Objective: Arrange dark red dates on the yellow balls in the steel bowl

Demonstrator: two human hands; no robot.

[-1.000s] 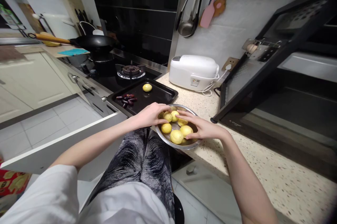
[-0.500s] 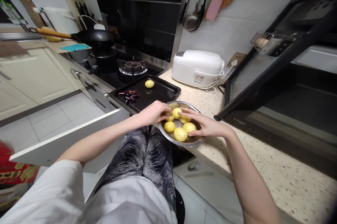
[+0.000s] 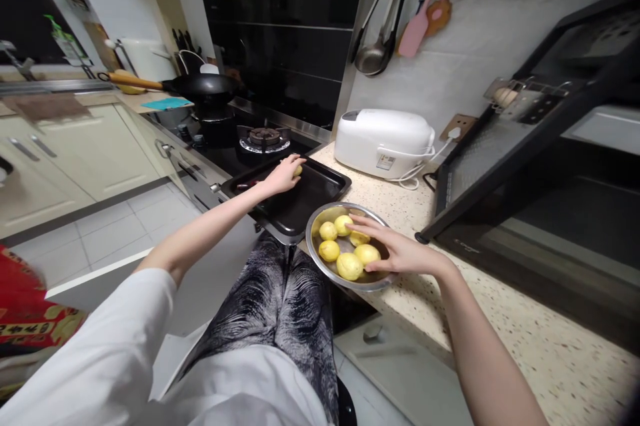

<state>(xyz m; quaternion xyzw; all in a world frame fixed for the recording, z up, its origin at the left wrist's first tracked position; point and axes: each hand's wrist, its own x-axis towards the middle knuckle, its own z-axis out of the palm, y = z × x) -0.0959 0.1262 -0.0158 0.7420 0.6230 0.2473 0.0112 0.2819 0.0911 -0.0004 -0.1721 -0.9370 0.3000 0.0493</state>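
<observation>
My left hand [image 3: 284, 176] reaches over the black baking tray [image 3: 295, 213], its fingers curled over a lemon [image 3: 298, 171] that is mostly hidden. Dark reddish-purple oblong fruits [image 3: 246, 185] in the tray are largely covered by that wrist. A steel bowl [image 3: 320, 269] with several yellow lemons [image 3: 349, 266] stands at the counter's front edge. My right hand [image 3: 390, 246] is spread over the bowl's right side. Its fingertips are at a back lemon [image 3: 343, 225] and its thumb is by the right-hand lemon [image 3: 367, 255].
Behind the tray is a gas burner [image 3: 265, 138], with a wok [image 3: 207, 86] farther left. A white rice cooker [image 3: 384, 143] stands on the speckled counter [image 3: 505, 319], its cord trailing beside a large black appliance [image 3: 540, 233]. A drawer front [image 3: 100, 279] juts out at left.
My left hand has left the bowl and moved forward and left to the lemon in the tray. The right hand stays over the bowl. The camera view has tilted up slightly.
</observation>
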